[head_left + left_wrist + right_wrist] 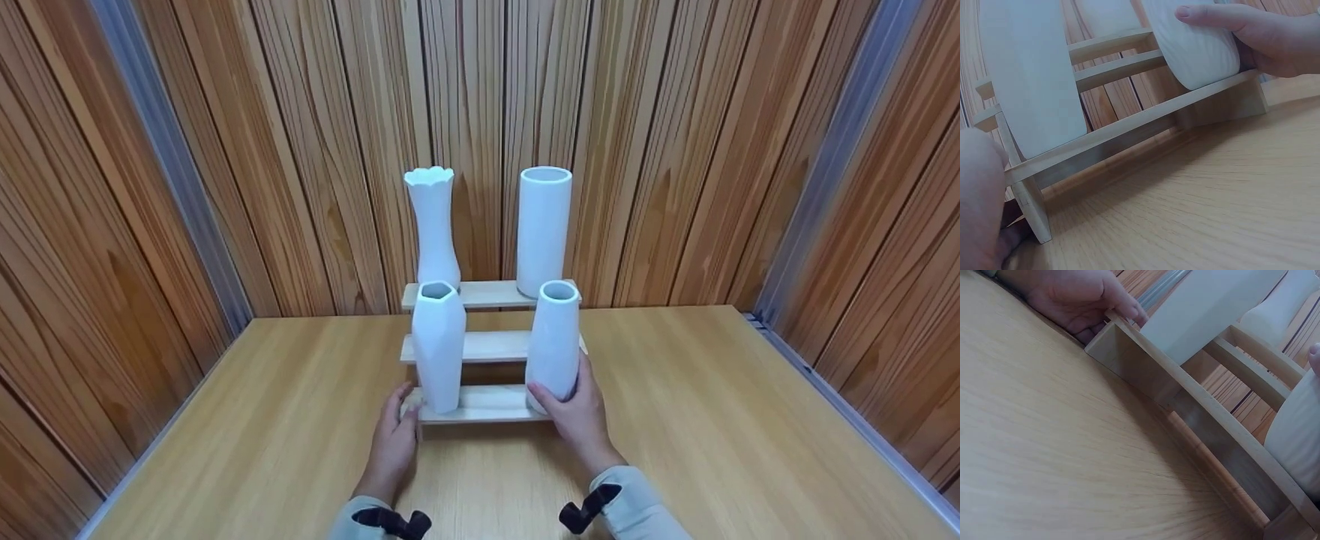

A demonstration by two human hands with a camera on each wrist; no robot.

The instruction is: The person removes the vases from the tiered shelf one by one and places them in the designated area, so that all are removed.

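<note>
A three-step wooden stand (491, 403) carries white vases. My right hand (585, 421) grips the lower part of a tapered, round-mouthed vase (555, 334) at the right of the bottom step, its thumb across the front. In the left wrist view this vase (1207, 53) shows fine wavy ridges and sits on the step's board. At the other end, my left hand (394, 441) holds the stand's left edge, with fingers around the side panel (1032, 208). Beside it, a faceted vase (439, 345) with an angular mouth stands on the bottom step.
On the top step stand a vase with a scalloped rim (433, 232) at left and a straight cylindrical vase (544, 232) at right. Wood-plank walls (300, 150) rise behind and on both sides of the table (712, 420), with metal strips (832, 150) at the corners.
</note>
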